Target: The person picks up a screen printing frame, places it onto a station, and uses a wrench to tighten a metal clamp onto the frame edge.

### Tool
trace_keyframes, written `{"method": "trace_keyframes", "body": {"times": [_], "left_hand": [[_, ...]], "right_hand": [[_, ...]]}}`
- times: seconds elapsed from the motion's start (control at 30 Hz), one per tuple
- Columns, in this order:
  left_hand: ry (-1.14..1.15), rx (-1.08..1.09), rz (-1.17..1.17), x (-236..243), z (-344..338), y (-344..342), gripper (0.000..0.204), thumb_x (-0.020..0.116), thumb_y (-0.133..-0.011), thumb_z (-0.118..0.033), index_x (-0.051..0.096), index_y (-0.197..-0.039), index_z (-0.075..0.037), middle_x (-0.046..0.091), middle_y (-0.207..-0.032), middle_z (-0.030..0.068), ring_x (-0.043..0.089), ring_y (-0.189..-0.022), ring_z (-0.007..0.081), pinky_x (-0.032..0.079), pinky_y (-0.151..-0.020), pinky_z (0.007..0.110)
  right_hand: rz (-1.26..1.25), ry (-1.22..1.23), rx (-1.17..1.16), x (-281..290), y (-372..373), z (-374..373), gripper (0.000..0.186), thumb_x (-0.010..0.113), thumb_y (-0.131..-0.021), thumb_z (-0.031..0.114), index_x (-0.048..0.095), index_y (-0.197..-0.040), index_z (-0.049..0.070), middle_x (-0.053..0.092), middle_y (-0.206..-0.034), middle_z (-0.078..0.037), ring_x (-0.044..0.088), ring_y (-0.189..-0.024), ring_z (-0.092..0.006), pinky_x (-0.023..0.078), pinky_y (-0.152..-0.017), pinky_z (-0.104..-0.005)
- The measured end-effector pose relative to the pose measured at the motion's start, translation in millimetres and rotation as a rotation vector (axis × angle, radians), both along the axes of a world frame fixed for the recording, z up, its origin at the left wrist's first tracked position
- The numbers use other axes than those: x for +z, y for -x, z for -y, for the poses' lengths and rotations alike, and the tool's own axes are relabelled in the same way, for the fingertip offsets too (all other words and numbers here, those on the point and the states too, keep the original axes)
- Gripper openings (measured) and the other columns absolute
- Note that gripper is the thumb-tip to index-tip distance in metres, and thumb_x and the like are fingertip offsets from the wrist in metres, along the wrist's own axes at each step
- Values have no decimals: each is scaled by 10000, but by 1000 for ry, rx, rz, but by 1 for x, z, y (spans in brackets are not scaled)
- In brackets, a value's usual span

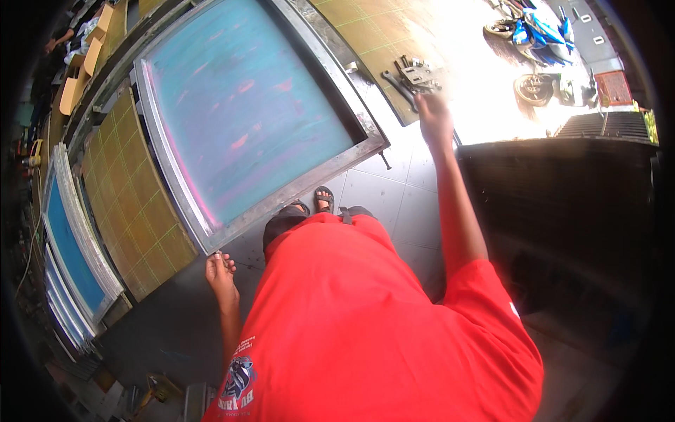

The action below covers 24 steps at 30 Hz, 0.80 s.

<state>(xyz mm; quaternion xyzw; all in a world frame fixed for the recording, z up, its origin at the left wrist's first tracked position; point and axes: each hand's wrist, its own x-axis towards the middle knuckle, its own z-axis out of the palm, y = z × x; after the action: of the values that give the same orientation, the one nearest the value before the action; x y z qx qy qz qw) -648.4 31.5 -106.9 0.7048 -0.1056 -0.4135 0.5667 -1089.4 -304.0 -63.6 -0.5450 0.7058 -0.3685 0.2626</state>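
A screen-printing frame (242, 105) with teal mesh and pinkish smears lies inside a grey metal surround. At its near left corner is my left hand (221, 278), fingers curled and thumb and forefinger pinched together. Something small seems to be between those fingertips, but I cannot make it out. My right hand (434, 119) is stretched out to the far right, over the edge of a gridded board (373, 35). It meets the end of a dark wrench (399, 88) lying there; its fingers are blurred by glare and motion. Small metal hardware (418, 73) lies beside the wrench.
A bolt (386, 161) sticks out from the surround's near right corner. On the left are another gridded board (133, 204) and stacked blue-mesh frames (74, 232). A dark panel (555, 211) stands at right. Motorbikes (538, 35) are parked beyond. Tiled floor (383, 190) shows by my feet.
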Motion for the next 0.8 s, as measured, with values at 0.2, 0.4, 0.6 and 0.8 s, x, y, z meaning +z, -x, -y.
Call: {"method": "trace_keyframes", "body": {"times": [0.2, 0.4, 0.6, 0.8], "left_hand": [[28, 64, -133, 3, 4, 12, 245, 507, -1003, -245, 585, -1055, -19, 558, -837, 8, 500, -685, 69, 397, -608, 208], [99, 88, -213, -6, 4, 5, 265, 512, -1002, -262, 586, -1045, -11, 512, -786, -4, 461, -659, 75, 379, -596, 213], [65, 94, -218, -3, 5, 3, 243, 521, -998, -258, 587, -1015, -25, 512, -782, -2, 457, -648, 78, 370, -565, 212], [49, 45, -215, 1, 7, -2, 230, 534, -990, -264, 584, -1024, -42, 507, -776, -5, 444, -631, 65, 361, -549, 207]], "right_hand": [[-255, 66, 48, -2, 4, -30, 223, 689, -851, 244, 705, -944, 42, 695, -892, -111, 665, -755, -265, 509, -715, -347], [-663, 20, 193, -9, -4, 12, 294, 656, -858, 282, 659, -1067, 75, 608, -1069, -135, 586, -1066, -301, 475, -889, -388], [-606, -313, 35, -3, -15, 26, 309, 623, -871, 290, 625, -1059, 44, 595, -1149, -156, 565, -1120, -313, 458, -923, -409], [-657, -281, 196, -28, 8, 31, 308, 566, -908, 261, 554, -1078, 5, 593, -1142, -237, 568, -1108, -360, 457, -918, -441]]}}
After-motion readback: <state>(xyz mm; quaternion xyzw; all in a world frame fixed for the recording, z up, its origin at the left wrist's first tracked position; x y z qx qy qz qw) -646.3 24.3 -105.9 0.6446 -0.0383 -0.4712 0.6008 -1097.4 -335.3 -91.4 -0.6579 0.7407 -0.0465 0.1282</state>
